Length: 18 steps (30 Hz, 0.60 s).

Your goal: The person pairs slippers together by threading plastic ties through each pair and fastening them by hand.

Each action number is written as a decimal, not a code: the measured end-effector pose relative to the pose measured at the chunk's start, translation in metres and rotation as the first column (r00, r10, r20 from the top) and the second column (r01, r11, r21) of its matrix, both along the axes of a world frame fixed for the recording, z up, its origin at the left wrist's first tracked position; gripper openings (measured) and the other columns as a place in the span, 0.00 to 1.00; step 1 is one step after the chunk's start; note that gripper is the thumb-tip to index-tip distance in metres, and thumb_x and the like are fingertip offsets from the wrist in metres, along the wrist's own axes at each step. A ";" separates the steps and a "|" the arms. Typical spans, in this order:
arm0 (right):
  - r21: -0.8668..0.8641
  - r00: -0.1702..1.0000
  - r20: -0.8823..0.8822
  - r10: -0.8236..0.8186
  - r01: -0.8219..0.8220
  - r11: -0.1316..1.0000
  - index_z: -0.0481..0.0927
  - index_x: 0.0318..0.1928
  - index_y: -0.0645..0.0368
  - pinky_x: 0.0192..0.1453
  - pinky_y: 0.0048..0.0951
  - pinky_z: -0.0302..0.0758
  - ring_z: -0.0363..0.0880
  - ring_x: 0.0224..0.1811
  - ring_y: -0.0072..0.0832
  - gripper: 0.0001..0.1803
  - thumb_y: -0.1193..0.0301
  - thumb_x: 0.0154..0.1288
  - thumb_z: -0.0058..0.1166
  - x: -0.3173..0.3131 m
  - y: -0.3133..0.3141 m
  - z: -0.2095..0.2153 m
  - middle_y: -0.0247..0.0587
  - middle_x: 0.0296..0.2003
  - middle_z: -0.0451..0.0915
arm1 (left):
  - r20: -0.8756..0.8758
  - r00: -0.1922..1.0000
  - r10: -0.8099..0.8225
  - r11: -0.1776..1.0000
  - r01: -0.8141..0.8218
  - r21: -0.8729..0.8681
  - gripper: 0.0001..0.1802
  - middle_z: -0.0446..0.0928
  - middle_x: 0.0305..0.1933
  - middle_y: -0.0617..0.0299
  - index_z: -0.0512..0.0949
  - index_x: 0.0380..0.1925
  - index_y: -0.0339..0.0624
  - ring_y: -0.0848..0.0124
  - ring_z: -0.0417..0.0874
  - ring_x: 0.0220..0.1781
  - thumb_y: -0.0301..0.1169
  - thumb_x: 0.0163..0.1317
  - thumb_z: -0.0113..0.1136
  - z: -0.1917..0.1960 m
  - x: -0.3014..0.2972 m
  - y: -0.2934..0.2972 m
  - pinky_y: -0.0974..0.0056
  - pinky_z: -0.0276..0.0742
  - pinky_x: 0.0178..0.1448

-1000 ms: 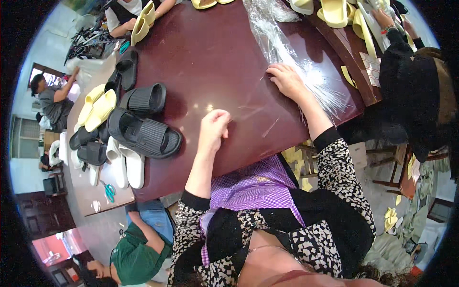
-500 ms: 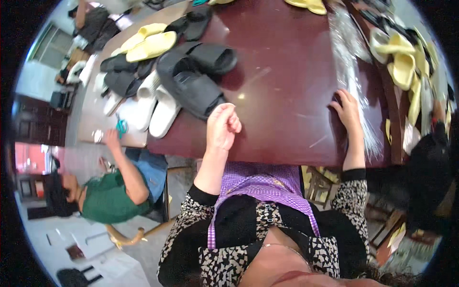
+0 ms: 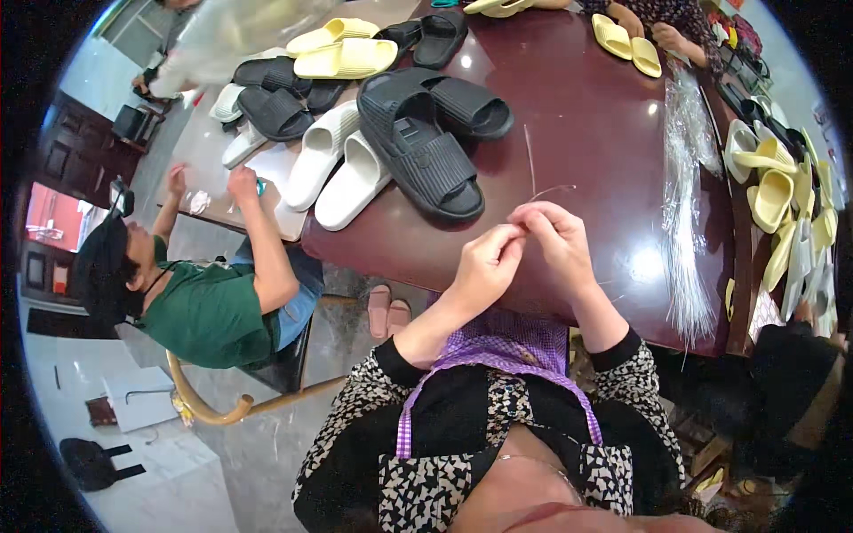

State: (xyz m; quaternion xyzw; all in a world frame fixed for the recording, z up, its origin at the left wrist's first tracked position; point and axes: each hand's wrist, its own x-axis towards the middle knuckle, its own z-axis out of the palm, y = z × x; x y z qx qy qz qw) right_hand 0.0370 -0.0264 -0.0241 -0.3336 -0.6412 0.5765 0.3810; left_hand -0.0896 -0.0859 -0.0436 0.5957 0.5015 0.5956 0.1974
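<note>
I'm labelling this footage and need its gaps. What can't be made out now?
Head view:
Near end of the thin strand: hidden by the left hand and right hand.
Top-centre yellow slippers: cut off by the top edge.
Translucent plastic, upper left: blurred, probably by motion.

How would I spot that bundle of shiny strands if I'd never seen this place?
Find the dark red table. On its right side, past the person's right hand, lies the bundle of strands. Unlike the solid yellow slippers heaped further right, it looks clear and fans into loose, thin ends nearest the person.
</note>
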 end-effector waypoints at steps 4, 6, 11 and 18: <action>-0.241 0.867 -0.481 -0.128 0.010 0.971 0.76 0.40 0.64 0.41 0.28 0.76 0.77 0.33 0.25 0.08 0.72 0.69 0.45 -0.022 0.011 0.002 0.37 0.28 0.76 | -0.099 0.987 0.129 0.990 -0.123 0.065 0.07 0.76 0.39 0.53 0.76 0.36 0.34 0.59 0.78 0.36 0.20 0.56 0.58 0.013 -0.041 0.005 0.66 0.75 0.39; -0.306 0.819 -0.559 -0.126 -0.064 0.950 0.75 0.39 0.63 0.30 0.25 0.72 0.71 0.23 0.21 0.08 0.72 0.69 0.45 -0.017 0.022 0.012 0.34 0.24 0.72 | -0.125 0.955 0.271 0.962 -0.273 -0.005 0.10 0.73 0.46 0.49 0.75 0.39 0.34 0.55 0.77 0.41 0.21 0.55 0.58 0.026 -0.083 0.013 0.62 0.75 0.43; -0.577 0.863 -0.465 -0.197 -0.127 0.807 0.73 0.39 0.62 0.16 0.20 0.60 0.56 0.13 0.16 0.07 0.70 0.69 0.45 -0.007 0.019 -0.009 0.32 0.21 0.68 | -0.521 0.700 0.489 0.843 -0.532 0.076 0.31 0.65 0.58 0.44 0.64 0.56 0.36 0.47 0.73 0.53 0.33 0.54 0.62 0.020 -0.164 0.088 0.53 0.72 0.55; -0.832 0.961 -0.249 -0.124 -0.146 0.535 0.71 0.41 0.65 0.15 0.19 0.56 0.53 0.12 0.14 0.08 0.71 0.68 0.47 -0.024 0.002 -0.061 0.49 0.34 0.78 | -0.692 0.682 0.236 0.781 -0.557 -0.283 0.45 0.61 0.63 0.43 0.57 0.64 0.41 0.47 0.66 0.62 0.40 0.46 0.66 0.041 -0.195 0.135 0.52 0.67 0.62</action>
